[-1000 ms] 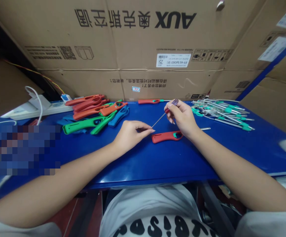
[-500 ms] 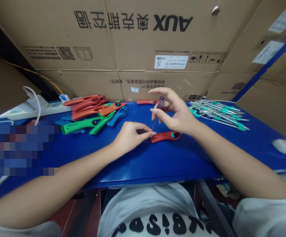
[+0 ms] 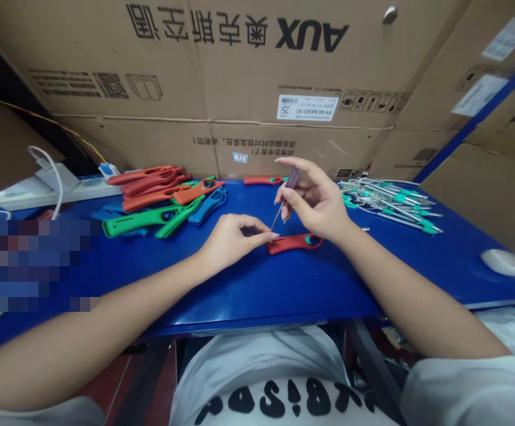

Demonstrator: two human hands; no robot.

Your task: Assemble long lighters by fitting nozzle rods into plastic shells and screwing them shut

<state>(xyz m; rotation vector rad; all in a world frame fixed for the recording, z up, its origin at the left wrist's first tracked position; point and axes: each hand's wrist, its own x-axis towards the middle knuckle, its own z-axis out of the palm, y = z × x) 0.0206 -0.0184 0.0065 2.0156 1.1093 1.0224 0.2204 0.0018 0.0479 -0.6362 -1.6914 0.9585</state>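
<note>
A red lighter handle (image 3: 295,243) with a green trigger in its loop lies on the blue table in front of me. My left hand (image 3: 235,239) is closed at its left end, thumb and forefinger pinched there. A small screwdriver with a purple grip (image 3: 290,182) is in my right hand (image 3: 317,204), held between thumb and fingers with the forefinger lifted off. Its thin shaft slants down to the left, the tip close to my left fingertips at the end of the lighter handle. Those fingertips hide where the tip rests.
At left lies a pile of red, green and blue lighter handles (image 3: 151,220). Another red handle (image 3: 264,180) is by the cardboard wall (image 3: 240,71). Metal rods with green parts (image 3: 395,204) are heaped at right, near a white mouse (image 3: 505,262). A power strip (image 3: 80,190) stands behind the pile.
The screwdriver leans over more, its grip tipped to the right. My left hand keeps its pinch on the lighter handle. The whole view has shifted slightly.
</note>
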